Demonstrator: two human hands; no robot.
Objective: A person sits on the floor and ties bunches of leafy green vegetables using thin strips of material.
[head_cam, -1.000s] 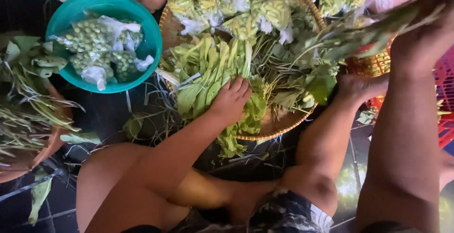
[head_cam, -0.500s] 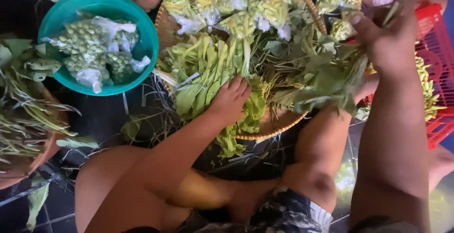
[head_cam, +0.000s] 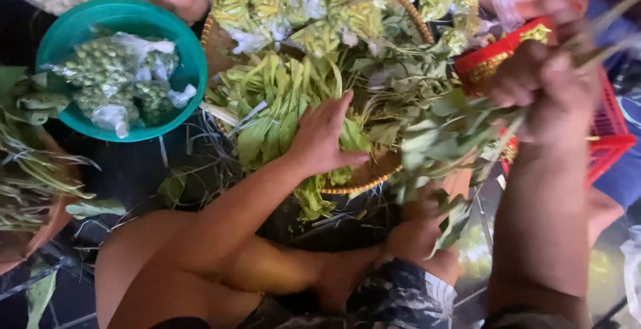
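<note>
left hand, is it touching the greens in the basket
Touching. The head view shows the left hand lying palm-down flat on the greens in the basket, no gap under the fingers.

Bowl left — basket centre.

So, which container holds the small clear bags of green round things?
The teal bowl at the left holds them. The woven tray under the left hand carries loose leaves, and the red basket is at the right.

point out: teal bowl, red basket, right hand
teal bowl [head_cam: 190, 52], head view, bare inner wall at its right rim.
red basket [head_cam: 604, 145], head view, its red side wall.
right hand [head_cam: 544, 85], head view, knuckles of the fist gripping leafy stems.
</note>
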